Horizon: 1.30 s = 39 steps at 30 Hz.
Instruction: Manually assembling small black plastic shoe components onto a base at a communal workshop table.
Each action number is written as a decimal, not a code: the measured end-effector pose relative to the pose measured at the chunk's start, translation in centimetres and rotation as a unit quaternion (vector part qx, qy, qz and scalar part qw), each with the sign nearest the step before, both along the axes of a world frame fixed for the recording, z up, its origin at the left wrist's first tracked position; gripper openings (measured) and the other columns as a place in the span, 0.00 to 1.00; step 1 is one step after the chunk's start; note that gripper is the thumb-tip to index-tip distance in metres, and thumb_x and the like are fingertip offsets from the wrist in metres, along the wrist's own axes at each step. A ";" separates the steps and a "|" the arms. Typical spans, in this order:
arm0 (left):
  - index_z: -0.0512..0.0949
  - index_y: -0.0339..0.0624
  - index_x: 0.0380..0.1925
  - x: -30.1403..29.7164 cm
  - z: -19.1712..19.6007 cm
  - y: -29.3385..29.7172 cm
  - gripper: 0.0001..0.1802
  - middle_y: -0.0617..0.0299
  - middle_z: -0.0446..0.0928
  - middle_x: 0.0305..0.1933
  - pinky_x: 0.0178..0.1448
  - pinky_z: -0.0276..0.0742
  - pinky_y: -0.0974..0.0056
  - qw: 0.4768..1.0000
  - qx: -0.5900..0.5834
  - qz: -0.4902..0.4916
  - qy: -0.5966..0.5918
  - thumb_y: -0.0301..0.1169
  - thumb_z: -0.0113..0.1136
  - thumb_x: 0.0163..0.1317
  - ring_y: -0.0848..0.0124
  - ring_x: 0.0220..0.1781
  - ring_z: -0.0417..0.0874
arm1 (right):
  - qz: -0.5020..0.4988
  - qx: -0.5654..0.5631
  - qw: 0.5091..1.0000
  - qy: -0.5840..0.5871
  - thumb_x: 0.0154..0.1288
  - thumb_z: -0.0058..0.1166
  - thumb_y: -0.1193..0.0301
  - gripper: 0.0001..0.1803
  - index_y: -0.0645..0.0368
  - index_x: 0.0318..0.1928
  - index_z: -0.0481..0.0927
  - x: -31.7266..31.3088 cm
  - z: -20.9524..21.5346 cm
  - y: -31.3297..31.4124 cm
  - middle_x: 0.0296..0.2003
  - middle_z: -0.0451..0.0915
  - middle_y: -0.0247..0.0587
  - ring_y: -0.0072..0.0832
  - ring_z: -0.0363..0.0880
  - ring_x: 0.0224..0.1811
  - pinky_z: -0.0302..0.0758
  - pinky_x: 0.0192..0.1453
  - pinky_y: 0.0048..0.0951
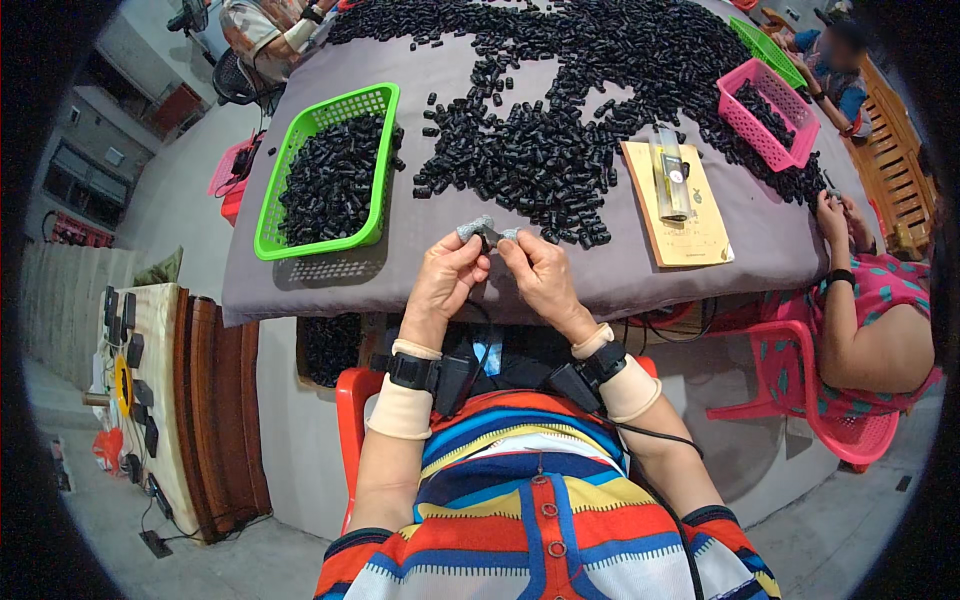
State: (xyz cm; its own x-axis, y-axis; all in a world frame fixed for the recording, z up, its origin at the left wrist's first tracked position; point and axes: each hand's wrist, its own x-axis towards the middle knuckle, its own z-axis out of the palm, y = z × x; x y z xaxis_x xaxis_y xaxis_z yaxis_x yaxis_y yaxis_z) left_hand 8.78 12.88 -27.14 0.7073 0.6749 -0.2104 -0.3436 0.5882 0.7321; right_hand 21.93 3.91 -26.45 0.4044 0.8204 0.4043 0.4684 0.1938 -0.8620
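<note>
Just over the table's near edge, my left hand (447,275) and my right hand (545,280) meet with thumbs and forefingers closed. Between them is a small black plastic piece (489,239), mostly covered by the fingers. Both hands pinch it, one from each side. Grey sleeves cover the forefinger tips. Beyond my hands spreads a loose pile of short black ribbed plastic pieces (530,165). To the left of my left hand stands a green basket (391,150) heaped with similar black pieces.
A yellow booklet (690,245) with a clear plastic case (668,180) on it lies right of the pile. Farther right are a pink basket (795,157) and a green one (765,48). A co-worker's hands (845,215) work at the right edge; other people sit farther off.
</note>
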 end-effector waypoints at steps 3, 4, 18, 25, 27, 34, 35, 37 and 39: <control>0.74 0.39 0.45 -0.3 -0.5 0.1 0.12 0.64 0.77 0.34 0.30 0.73 0.76 1.000 -0.010 -0.005 -0.017 0.24 0.53 0.61 0.77 0.28 0.75 | 0.005 0.001 1.000 -0.006 0.63 0.50 0.68 0.16 0.64 0.22 0.66 -0.1 0.2 -0.1 0.16 0.63 0.42 0.25 0.58 0.17 0.58 0.21 0.30; 0.74 0.39 0.46 -0.4 -0.7 0.2 0.12 0.64 0.76 0.34 0.32 0.73 0.76 1.000 -0.012 -0.009 -0.026 0.24 0.52 0.61 0.77 0.28 0.75 | 0.012 0.009 1.000 -0.012 0.63 0.50 0.68 0.15 0.64 0.22 0.66 -0.1 0.3 -0.1 0.16 0.64 0.43 0.27 0.59 0.17 0.59 0.21 0.31; 0.74 0.38 0.46 -0.6 -1.0 0.2 0.13 0.63 0.77 0.32 0.29 0.71 0.75 0.999 -0.025 0.002 -0.032 0.24 0.54 0.59 0.77 0.27 0.75 | 0.008 0.031 0.994 -0.107 0.58 0.54 0.66 0.13 0.61 0.23 0.70 -0.3 -0.1 -0.1 0.19 0.71 0.44 0.43 0.72 0.21 0.65 0.22 0.38; 0.74 0.37 0.46 -0.4 -1.1 0.2 0.13 0.63 0.77 0.33 0.28 0.69 0.76 1.000 -0.016 0.003 -0.019 0.22 0.51 0.60 0.78 0.26 0.74 | 0.004 0.020 0.992 -0.121 0.59 0.53 0.66 0.13 0.60 0.23 0.70 -0.5 -0.2 -0.2 0.20 0.71 0.44 0.44 0.73 0.22 0.66 0.23 0.39; 0.74 0.37 0.46 -0.4 -1.1 0.3 0.13 0.63 0.77 0.33 0.28 0.69 0.76 1.000 -0.016 0.003 -0.016 0.22 0.51 0.60 0.78 0.26 0.74 | 0.004 0.022 0.992 -0.122 0.59 0.53 0.66 0.13 0.60 0.24 0.70 -0.6 0.0 -0.2 0.21 0.72 0.44 0.44 0.73 0.22 0.67 0.23 0.39; 0.74 0.39 0.46 -0.4 -0.8 0.2 0.13 0.65 0.76 0.32 0.27 0.69 0.76 1.000 -0.027 0.004 -0.014 0.22 0.51 0.60 0.78 0.25 0.73 | -0.017 0.024 0.992 -0.124 0.59 0.53 0.66 0.12 0.60 0.24 0.71 -0.7 0.2 -0.2 0.21 0.72 0.45 0.44 0.73 0.23 0.67 0.23 0.38; 0.74 0.39 0.46 -0.3 -0.7 0.1 0.13 0.65 0.76 0.32 0.27 0.69 0.76 1.000 -0.027 0.004 -0.014 0.22 0.51 0.60 0.78 0.25 0.73 | -0.018 0.024 0.992 -0.125 0.59 0.53 0.66 0.12 0.60 0.24 0.71 -0.6 0.2 -0.2 0.21 0.72 0.45 0.44 0.73 0.23 0.67 0.23 0.38; 0.74 0.41 0.47 -0.3 -0.3 -0.1 0.14 0.66 0.75 0.30 0.25 0.68 0.76 0.999 -0.023 -0.003 -0.042 0.22 0.52 0.60 0.78 0.24 0.73 | -0.028 0.010 0.996 -0.086 0.60 0.53 0.66 0.13 0.60 0.24 0.70 -0.5 0.1 -0.2 0.20 0.72 0.45 0.44 0.73 0.22 0.66 0.23 0.38; 0.74 0.41 0.47 -0.5 -0.3 0.0 0.14 0.66 0.74 0.30 0.24 0.67 0.76 0.998 -0.018 -0.021 -0.061 0.23 0.52 0.60 0.78 0.24 0.73 | -0.026 0.008 0.997 -0.078 0.60 0.53 0.66 0.13 0.61 0.24 0.69 -0.4 0.2 -0.3 0.20 0.72 0.46 0.44 0.73 0.22 0.66 0.23 0.38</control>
State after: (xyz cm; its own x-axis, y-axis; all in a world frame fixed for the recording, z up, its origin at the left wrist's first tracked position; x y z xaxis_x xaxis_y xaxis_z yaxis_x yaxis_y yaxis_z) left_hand 8.32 12.92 -27.40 0.7567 0.6377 -0.1440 -0.4036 0.6290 0.6645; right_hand 21.56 3.66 -26.22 0.3785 0.7927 0.4778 0.6057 0.1782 -0.7754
